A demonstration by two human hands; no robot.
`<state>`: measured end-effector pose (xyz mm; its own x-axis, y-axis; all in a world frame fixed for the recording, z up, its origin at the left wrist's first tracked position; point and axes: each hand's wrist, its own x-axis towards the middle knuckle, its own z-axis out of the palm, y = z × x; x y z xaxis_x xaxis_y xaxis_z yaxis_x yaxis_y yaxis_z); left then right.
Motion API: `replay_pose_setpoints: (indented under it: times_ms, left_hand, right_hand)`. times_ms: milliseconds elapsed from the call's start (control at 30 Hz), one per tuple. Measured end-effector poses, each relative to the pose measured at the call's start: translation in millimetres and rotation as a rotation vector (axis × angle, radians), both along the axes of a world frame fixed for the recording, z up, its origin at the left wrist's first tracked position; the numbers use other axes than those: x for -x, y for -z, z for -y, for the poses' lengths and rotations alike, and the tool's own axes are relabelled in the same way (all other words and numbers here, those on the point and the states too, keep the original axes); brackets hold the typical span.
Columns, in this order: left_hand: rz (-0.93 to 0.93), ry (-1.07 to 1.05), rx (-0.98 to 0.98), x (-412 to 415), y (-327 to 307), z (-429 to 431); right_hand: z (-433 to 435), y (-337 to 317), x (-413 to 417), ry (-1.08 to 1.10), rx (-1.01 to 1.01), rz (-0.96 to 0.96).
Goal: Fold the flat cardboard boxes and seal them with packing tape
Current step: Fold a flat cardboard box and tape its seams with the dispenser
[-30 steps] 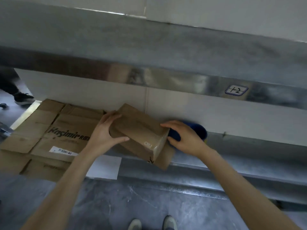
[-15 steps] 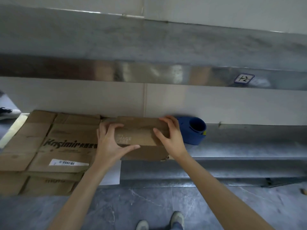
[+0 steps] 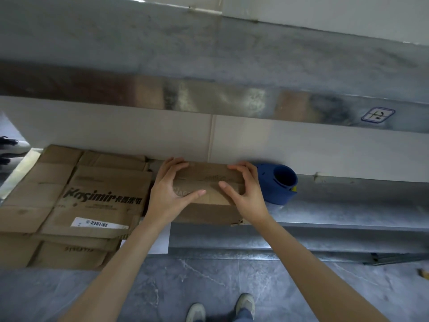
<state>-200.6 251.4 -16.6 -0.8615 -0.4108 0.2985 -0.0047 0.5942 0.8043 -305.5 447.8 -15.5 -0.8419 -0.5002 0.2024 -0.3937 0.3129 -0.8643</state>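
A steel worktop (image 3: pixel 348 205) is running along a pale wall (image 3: pixel 301 147), and a steel shelf (image 3: pixel 209 54) is hanging over it, cutting off the wall above. A small cardboard box (image 3: pixel 209 180) is sitting on the worktop near the middle of the view, its far side against the wall. The left hand (image 3: pixel 170 194) is gripping its 9 o'clock end and the right hand (image 3: pixel 247 196) its 3 o'clock end, fingers curling over the far edge and thumbs pressing on top. The hands are hiding both ends, and the print on the box is too faint to read. At 3 o'clock, just beside the right hand, a blue tape dispenser (image 3: pixel 278 184) is lying; whether it is carrying tape I cannot tell. At 9 o'clock a stack of flat cardboard boxes (image 3: pixel 81 201) is running off the left edge. A white sheet (image 3: pixel 160 240) is peeking out beside the left forearm. At 6 o'clock two shoes (image 3: pixel 245 303) are standing on the grey floor (image 3: pixel 209 282), cut off by the frame
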Motion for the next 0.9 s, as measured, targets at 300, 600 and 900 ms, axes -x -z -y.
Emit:
replay_pose_setpoints:
  times_ms: [300, 600, 900]
  left_hand:
    - [-0.017, 0.062, -0.037, -1, 4, 6]
    - [-0.086, 0.091, -0.102, 5, 8, 7]
    - [-0.084, 0.087, -0.143, 1, 9, 5]
  right_hand:
    - [1, 4, 3, -0.041, -0.061, -0.149]
    - [3, 3, 6, -0.025, 0.011, -0.069]
    - [3, 4, 2, -0.025, 0.051, 0.001]
